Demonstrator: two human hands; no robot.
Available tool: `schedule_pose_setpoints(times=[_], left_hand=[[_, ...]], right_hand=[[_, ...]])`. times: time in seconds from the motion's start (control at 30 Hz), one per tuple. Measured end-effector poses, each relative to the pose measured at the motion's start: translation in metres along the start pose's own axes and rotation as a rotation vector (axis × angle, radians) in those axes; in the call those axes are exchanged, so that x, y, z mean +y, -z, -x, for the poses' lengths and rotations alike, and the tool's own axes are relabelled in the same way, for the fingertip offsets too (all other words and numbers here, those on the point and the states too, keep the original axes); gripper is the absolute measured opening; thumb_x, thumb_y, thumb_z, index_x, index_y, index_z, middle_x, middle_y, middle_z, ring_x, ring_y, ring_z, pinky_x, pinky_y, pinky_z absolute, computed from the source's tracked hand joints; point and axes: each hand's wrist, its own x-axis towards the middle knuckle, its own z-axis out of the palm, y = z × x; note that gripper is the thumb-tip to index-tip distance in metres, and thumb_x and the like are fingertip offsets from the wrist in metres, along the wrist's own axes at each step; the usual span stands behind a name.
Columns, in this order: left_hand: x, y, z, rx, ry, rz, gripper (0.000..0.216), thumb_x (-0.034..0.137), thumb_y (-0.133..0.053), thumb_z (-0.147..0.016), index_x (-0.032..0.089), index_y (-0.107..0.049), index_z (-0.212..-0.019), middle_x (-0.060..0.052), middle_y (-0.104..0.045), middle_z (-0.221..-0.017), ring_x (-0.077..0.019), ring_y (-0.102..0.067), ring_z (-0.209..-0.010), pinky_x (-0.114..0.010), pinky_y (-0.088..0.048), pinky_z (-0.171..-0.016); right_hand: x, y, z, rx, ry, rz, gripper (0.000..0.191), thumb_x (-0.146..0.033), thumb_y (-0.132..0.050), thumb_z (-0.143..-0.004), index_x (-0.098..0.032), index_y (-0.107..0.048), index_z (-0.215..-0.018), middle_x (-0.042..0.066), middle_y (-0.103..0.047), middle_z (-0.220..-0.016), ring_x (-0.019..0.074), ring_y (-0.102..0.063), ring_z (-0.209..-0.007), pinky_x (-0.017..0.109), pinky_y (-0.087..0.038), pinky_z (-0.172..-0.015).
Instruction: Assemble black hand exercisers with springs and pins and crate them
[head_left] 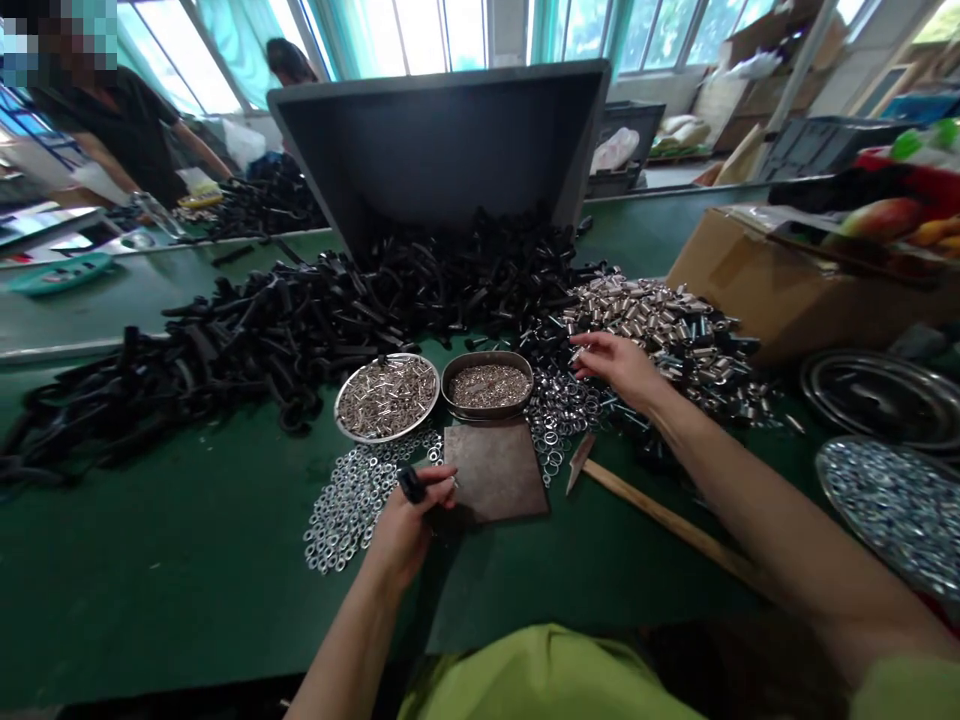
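Observation:
My left hand [409, 515] is closed around a small black plastic part [411, 484], with a small shiny bit showing at the fingertips. It is beside the left edge of a flat metal plate [499, 475], over scattered metal washers [341, 515]. My right hand [619, 370] reaches over the border between black parts and a pile of metal sleeves [637, 310]. Its fingers are apart, and I see nothing clearly held. Behind the plate are an oval tin [487, 411] of tiny metal pieces and a round dish [386, 437] of metal pins. Loose rings [559, 405] lie right of the tin.
A hammer [660, 515] lies under my right forearm. Black plastic parts [247, 340] spill from a tipped grey bin [442, 140]. At right are a cardboard box [727, 270] and a tray of shiny metal parts [892, 510]. A person [127, 130] stands across the table.

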Motion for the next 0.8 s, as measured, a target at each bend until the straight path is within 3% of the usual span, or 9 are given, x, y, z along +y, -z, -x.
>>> schedule_pose_setpoints(times=[0.07, 0.13, 0.2, 0.33, 0.5, 0.8], left_hand=[[-0.003, -0.013, 0.007, -0.035, 0.035, 0.096, 0.030, 0.022, -0.081, -0.054, 0.014, -0.064, -0.077, 0.003, -0.059, -0.061, -0.0062, -0.055, -0.055, -0.017, -0.044, -0.056], [-0.006, -0.023, 0.015, -0.065, 0.053, 0.157, 0.028, 0.019, -0.082, -0.054, 0.014, -0.061, -0.072, 0.003, -0.060, -0.064, -0.0074, -0.058, -0.058, -0.018, -0.047, -0.060], [-0.010, -0.030, 0.022, -0.090, 0.047, 0.181, 0.027, 0.018, -0.081, -0.055, 0.014, -0.061, -0.072, 0.002, -0.062, -0.068, -0.0096, -0.062, -0.064, -0.021, -0.049, -0.066], [-0.018, -0.032, 0.036, -0.099, -0.003, 0.166, 0.031, 0.018, -0.081, -0.057, 0.015, -0.066, -0.084, 0.001, -0.066, -0.075, -0.0113, -0.063, -0.068, -0.024, -0.050, -0.071], [-0.024, -0.026, 0.045, -0.062, -0.067, 0.045, 0.028, 0.023, -0.081, -0.059, 0.015, -0.069, -0.083, -0.001, -0.068, -0.074, -0.0125, -0.062, -0.068, -0.025, -0.047, -0.072], [-0.020, -0.017, 0.046, -0.114, -0.252, -0.259, 0.015, 0.026, -0.076, -0.065, 0.018, -0.073, -0.078, -0.005, -0.070, -0.081, -0.0174, -0.062, -0.075, -0.028, -0.046, -0.073]], right_hand=[[-0.017, -0.019, 0.038, -0.162, -0.040, -0.444, 0.021, -0.034, -0.057, -0.083, -0.019, -0.056, -0.098, 0.001, -0.059, -0.076, 0.0139, -0.060, -0.069, 0.028, -0.053, -0.059], [-0.033, -0.039, 0.076, -0.319, -0.126, -0.710, 0.024, -0.040, -0.061, -0.081, -0.021, -0.053, -0.093, -0.002, -0.056, -0.066, 0.0113, -0.055, -0.055, 0.024, -0.047, -0.046], [-0.046, -0.057, 0.110, -0.427, -0.179, -0.822, 0.024, -0.042, -0.061, -0.081, -0.022, -0.052, -0.091, -0.004, -0.056, -0.062, 0.0096, -0.052, -0.048, 0.021, -0.043, -0.040], [-0.060, -0.078, 0.150, -0.505, -0.211, -0.893, 0.021, -0.037, -0.064, -0.081, -0.021, -0.055, -0.090, -0.003, -0.058, -0.066, 0.0089, -0.054, -0.050, 0.020, -0.045, -0.040], [-0.065, -0.088, 0.162, -0.593, -0.351, -0.950, 0.024, -0.032, -0.068, -0.077, -0.020, -0.055, -0.094, -0.005, -0.059, -0.062, 0.0079, -0.051, -0.040, 0.018, -0.041, -0.033], [-0.066, -0.095, 0.157, -0.609, -0.487, -1.021, 0.031, -0.044, -0.067, -0.075, -0.018, -0.057, -0.089, -0.003, -0.057, -0.059, 0.0079, -0.050, -0.041, 0.018, -0.039, -0.034]])
